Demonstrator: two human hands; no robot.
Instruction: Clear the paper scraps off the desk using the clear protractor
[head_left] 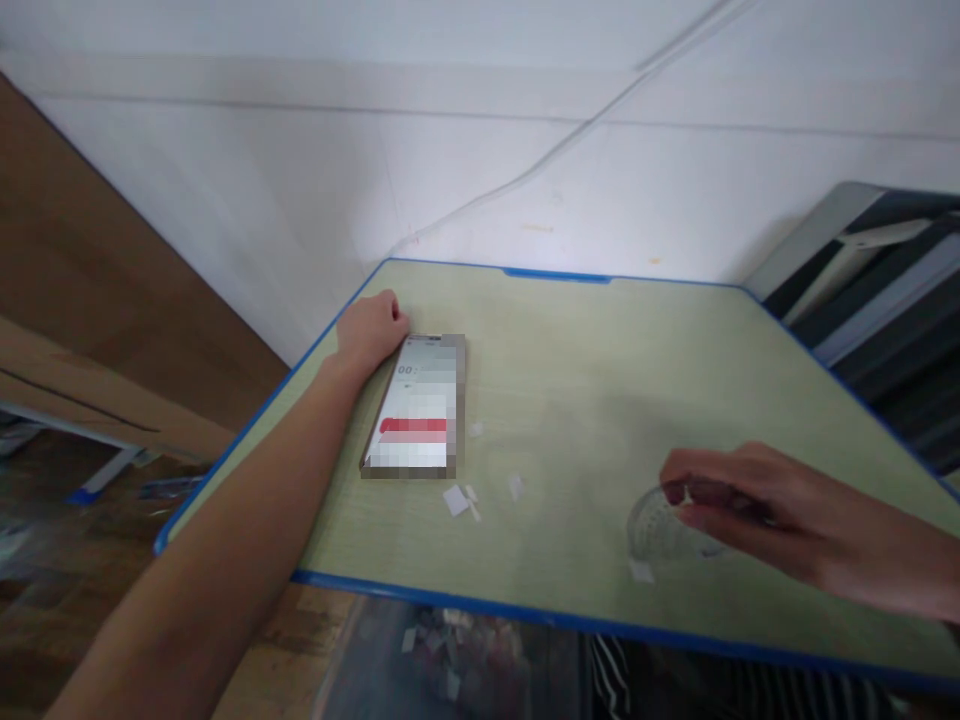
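My left hand [377, 322] rests in a loose fist at the far left of the table, by the top corner of a phone [412, 400]. No object shows in that fist. The phone lies flat, its lit screen partly pixelated, with a red bar across it. Over a round, clear dish or lid [646, 530], my right hand [731, 505] has its thumb and fingers pinched together. A tiny pale bit shows at the fingertips, too small to name. A white scrap [641, 571] lies at the near rim of the clear round piece.
A small white square [455, 500] and thin slivers lie below the phone. The table [570, 350] has a blue edge and meets a white wall with a cable [540, 165]. Below the near edge is a see-through container or bag [375, 660] with scraps. Dark folded furniture leans at right.
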